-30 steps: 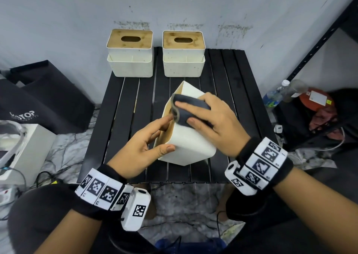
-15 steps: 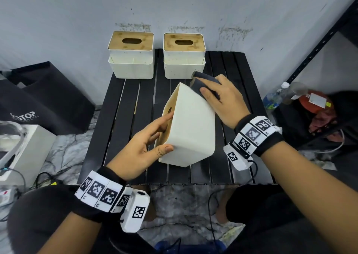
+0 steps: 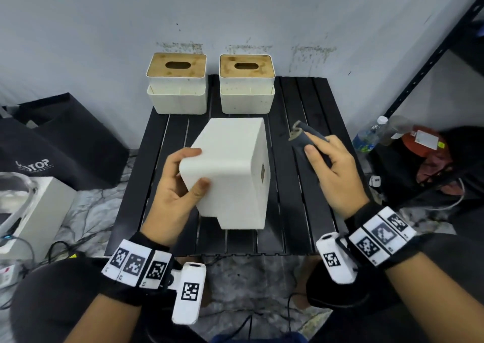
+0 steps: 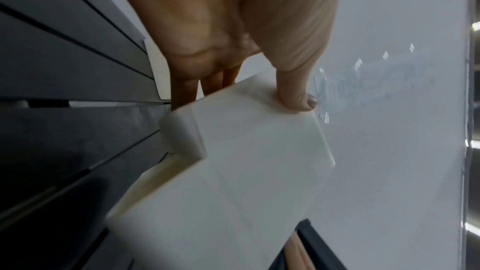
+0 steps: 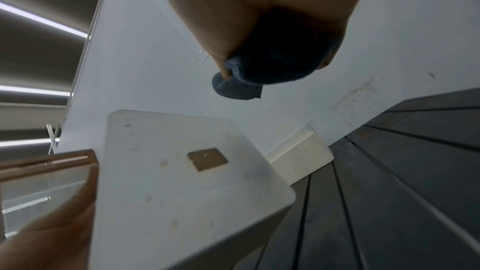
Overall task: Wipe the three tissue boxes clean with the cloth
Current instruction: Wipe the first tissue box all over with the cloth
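My left hand (image 3: 175, 185) grips the near tissue box (image 3: 230, 170) by one corner, thumb on the top face & the other fingers (image 4: 187, 89) wrapped under, so it's tipped up off the bench (image 3: 301, 211) w/ a fresh side turned toward my right hand (image 3: 332, 175). I hold it at the corner, I reckon, to leave the broad faces free for wiping. The right wrist view shows specks and smudges on the face w/ the small brown square (image 5: 207, 159), so that side prob. needs the next pass. My right hand is clenched round the dark cloth (image 3: 306, 141), bunched into a wad w/ one end poking past my fingers; it hangs just beside the box, not touching it. The other 2 boxes, left one (image 3: 176, 91) & right one (image 3: 247, 88), stand upright at the back of the bench by the wall, wooden lids up, well apart from my hands. Can't tell if they're clean yet; their fronts look a bit spotted.
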